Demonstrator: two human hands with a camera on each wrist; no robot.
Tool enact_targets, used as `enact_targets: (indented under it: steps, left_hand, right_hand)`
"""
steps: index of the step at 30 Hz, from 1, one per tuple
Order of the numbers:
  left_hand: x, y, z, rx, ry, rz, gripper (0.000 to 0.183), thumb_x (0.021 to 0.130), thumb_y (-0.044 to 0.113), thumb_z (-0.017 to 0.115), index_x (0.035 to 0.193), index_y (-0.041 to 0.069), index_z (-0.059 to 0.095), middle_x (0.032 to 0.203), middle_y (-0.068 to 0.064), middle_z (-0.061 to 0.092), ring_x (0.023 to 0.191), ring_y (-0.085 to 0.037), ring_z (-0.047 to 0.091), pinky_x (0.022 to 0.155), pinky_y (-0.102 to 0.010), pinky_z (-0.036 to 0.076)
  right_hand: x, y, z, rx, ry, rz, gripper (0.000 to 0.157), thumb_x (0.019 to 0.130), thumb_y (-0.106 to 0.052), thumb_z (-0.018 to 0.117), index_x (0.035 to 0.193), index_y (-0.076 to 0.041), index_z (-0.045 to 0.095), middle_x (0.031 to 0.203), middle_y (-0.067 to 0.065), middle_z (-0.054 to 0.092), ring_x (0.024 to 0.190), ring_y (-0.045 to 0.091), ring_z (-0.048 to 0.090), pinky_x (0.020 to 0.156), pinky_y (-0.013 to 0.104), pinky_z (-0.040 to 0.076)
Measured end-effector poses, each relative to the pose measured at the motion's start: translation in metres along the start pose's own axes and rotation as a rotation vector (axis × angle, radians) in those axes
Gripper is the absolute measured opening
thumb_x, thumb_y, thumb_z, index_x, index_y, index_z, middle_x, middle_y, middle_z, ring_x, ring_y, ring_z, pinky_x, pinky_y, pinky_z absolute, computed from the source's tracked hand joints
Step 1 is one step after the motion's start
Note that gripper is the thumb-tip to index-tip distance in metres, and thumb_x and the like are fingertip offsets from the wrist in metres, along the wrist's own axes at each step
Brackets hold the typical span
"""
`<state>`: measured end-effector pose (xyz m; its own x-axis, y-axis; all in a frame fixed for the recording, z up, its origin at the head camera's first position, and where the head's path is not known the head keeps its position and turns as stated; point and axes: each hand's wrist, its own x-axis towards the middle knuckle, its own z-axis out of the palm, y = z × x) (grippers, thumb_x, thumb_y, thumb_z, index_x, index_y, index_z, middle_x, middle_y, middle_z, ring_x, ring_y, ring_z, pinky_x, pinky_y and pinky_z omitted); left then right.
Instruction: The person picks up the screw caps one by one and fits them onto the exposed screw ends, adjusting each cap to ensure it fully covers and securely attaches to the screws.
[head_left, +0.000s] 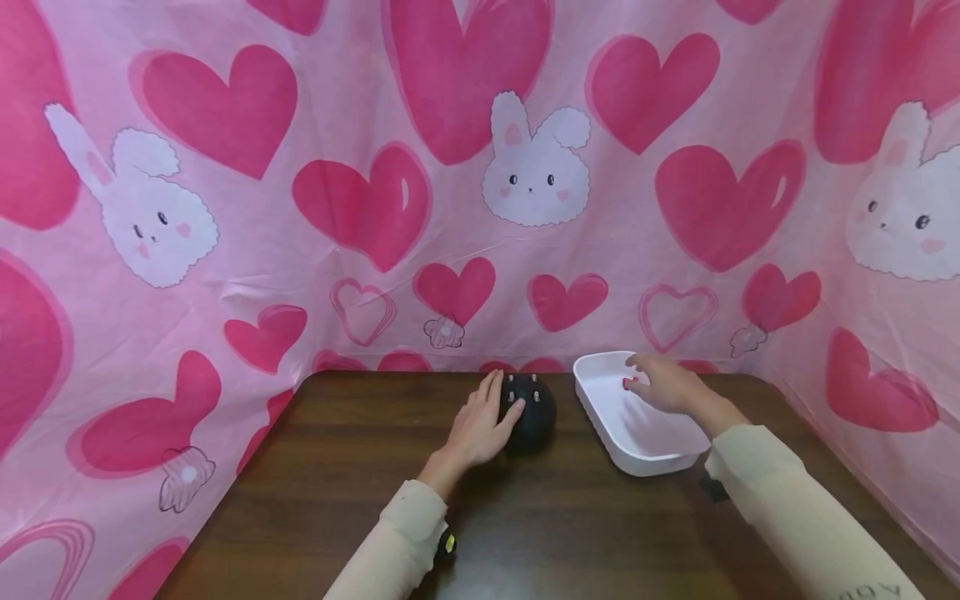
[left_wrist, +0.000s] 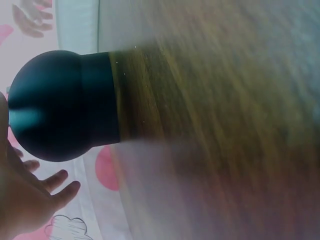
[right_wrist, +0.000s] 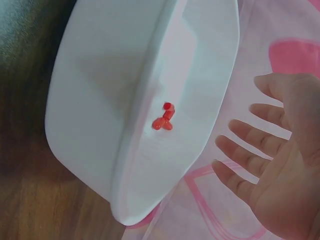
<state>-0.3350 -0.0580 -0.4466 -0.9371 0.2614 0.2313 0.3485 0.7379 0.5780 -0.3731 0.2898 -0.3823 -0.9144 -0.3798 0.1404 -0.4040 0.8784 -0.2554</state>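
A black rounded object [head_left: 531, 429] with a narrower round base stands on the table, several small light pegs sticking up from its top. Against its left side lies my left hand [head_left: 478, 421], the fingers extended and the thumb near the pegs. The left wrist view has the black object [left_wrist: 55, 107] side-on, with part of the left hand [left_wrist: 25, 195] beside it. Over the white tray [head_left: 652, 467] hovers my right hand [head_left: 663, 383], fingers spread and apart from one another. Several small red pieces [right_wrist: 164, 120] lie together inside the tray, below that hand [right_wrist: 280, 150] and touched by none of its fingers.
Both things stand toward the far side of a dark wooden table [head_left: 337, 500]. Pink cloth [head_left: 480, 242] printed with hearts and rabbits hangs behind the table and along its sides. The tray is to the right of the black object, with a gap between them.
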Motion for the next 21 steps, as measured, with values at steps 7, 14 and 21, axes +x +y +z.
enact_targets:
  steps: [7, 14, 21]
  left_hand:
    - [-0.001, 0.003, 0.003, 0.021, -0.011, -0.007, 0.081, 0.102, 0.063, 0.038, 0.166, 0.022, 0.009, 0.173, 0.000, 0.011, 0.151, -0.034, 0.029, 0.117, -0.061, 0.033]
    - [0.001, 0.001, 0.010, 0.034, -0.024, -0.020, 0.086, 0.103, 0.064, 0.036, 0.166, 0.016, 0.004, 0.173, -0.002, 0.006, 0.154, -0.032, 0.025, 0.120, -0.059, 0.030]
    - [0.000, 0.004, 0.008, 0.057, -0.028, -0.011, 0.085, 0.103, 0.063, 0.036, 0.166, 0.015, 0.005, 0.173, -0.004, 0.008, 0.155, -0.031, 0.023, 0.121, -0.056, 0.028]
  right_hand:
    - [0.008, 0.002, -0.007, 0.016, -0.032, -0.014, 0.049, 0.097, -0.025, 0.064, 0.134, 0.007, 0.056, 0.124, 0.029, 0.064, 0.115, 0.048, 0.062, 0.094, 0.067, 0.050]
    - [0.018, 0.000, -0.013, 0.057, -0.068, -0.008, 0.051, 0.098, -0.023, 0.064, 0.135, 0.010, 0.053, 0.127, 0.033, 0.061, 0.117, 0.050, 0.059, 0.096, 0.065, 0.051]
    - [0.029, -0.001, -0.016, 0.069, -0.102, 0.026, 0.056, 0.098, -0.022, 0.065, 0.141, 0.010, 0.049, 0.133, 0.034, 0.058, 0.123, 0.053, 0.055, 0.098, 0.065, 0.050]
